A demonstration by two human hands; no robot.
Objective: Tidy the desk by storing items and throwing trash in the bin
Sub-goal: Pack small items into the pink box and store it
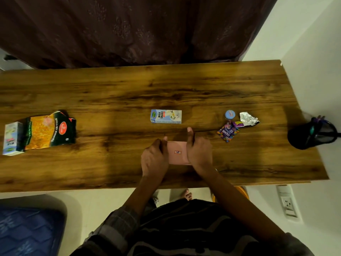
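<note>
A flat pink pouch [177, 153] lies on the wooden desk [129, 85] near its front edge. My left hand [154, 159] grips its left end and my right hand [198, 150] grips its right end, thumb raised. Behind it lies a milkshake carton [166, 116] on its side. To the right sit a small blue-lidded jar [230, 114], a crumpled foil wrapper [248, 119] and a purple Gems candy packet [227, 133]. At the far left lie an opened snack bag [49, 130] and a second milkshake carton [13, 138].
A black mesh pen holder [313, 134] stands at the desk's right end by the white wall. A dark curtain [129, 30] hangs behind the desk. An orange rim [243, 191] shows under the desk's front right. A blue mattress [27, 231] lies at lower left.
</note>
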